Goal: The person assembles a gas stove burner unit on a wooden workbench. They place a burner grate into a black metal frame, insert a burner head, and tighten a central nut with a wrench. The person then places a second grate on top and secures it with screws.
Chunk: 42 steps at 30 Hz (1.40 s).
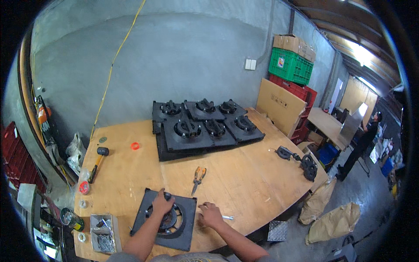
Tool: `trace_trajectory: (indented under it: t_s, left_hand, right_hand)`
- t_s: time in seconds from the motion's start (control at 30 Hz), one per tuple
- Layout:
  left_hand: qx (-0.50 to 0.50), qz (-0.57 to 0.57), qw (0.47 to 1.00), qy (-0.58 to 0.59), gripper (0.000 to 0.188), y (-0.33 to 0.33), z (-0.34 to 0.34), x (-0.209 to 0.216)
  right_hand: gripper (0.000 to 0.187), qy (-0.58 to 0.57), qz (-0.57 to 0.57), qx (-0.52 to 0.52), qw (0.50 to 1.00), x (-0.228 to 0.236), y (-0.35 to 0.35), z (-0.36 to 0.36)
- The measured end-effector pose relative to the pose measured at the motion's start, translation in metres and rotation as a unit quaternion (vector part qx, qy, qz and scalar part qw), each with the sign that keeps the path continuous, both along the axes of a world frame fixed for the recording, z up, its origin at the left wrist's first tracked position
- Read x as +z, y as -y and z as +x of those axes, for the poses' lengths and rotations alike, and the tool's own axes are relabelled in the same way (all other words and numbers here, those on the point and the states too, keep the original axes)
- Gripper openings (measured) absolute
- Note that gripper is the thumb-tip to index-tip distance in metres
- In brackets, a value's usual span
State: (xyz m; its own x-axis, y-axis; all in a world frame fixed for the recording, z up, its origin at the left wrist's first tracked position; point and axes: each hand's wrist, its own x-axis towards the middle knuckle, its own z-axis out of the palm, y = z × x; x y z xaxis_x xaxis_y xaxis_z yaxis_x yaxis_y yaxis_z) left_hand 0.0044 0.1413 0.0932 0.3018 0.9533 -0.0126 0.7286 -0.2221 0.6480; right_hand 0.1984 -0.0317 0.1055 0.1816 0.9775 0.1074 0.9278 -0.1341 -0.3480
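A black square panel (188,218) with a round, spoked opening lies flat at the table's near edge. My left hand (162,204) rests over its upper part, thumb and fingers closed about a small dark piece by the ring (168,220); the hand hides most of that piece. Just right of the panel, my right hand (211,215) lies low on the tabletop with its fingers bent and slightly apart. One end of a wrench (228,217) sticks out beside this hand; its other end is hidden. Beyond the panel are pliers (199,179) with orange-and-black handles.
Several black panels with round fittings (190,129) are stacked at the back. A mallet (99,161), an orange ring (135,146) and a box of screws (104,236) occupy the left. Black round castings (307,166) sit at the right edge. A person (364,142) stands farther right.
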Motion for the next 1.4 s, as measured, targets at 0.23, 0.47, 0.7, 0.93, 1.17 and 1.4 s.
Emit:
trace_trajectory:
  t_s: [0.23,0.47,0.7,0.93,1.17,1.4]
  left_hand:
    - [0.071,0.085,0.988,0.103,0.049,0.091,-0.129,-0.015]
    - [0.229,0.002,0.970,0.081,0.040,0.170,-0.222,-0.071]
    - [0.403,0.044,0.876,0.260,0.033,0.210,-0.214,-0.120]
    - [0.471,0.038,0.836,0.279,0.028,0.244,-0.168,-0.110]
    - [0.381,0.050,0.898,0.214,0.035,0.177,-0.127,-0.094]
    - [0.284,0.122,0.951,-0.017,0.048,0.073,-0.058,-0.074]
  right_hand:
    - [0.055,0.132,0.012,0.285,0.949,0.048,-0.107,-0.054]
    - [0.039,0.260,-0.094,0.440,0.854,0.031,-0.181,-0.071]
    - [0.030,0.268,-0.242,0.607,0.708,0.047,-0.209,-0.087]
    - [0.030,0.179,-0.224,0.611,0.738,0.123,-0.171,-0.053]
    - [0.031,0.197,-0.224,0.464,0.834,0.220,-0.195,0.021]
    - [0.048,0.105,-0.029,0.244,0.964,0.311,-0.275,0.094]
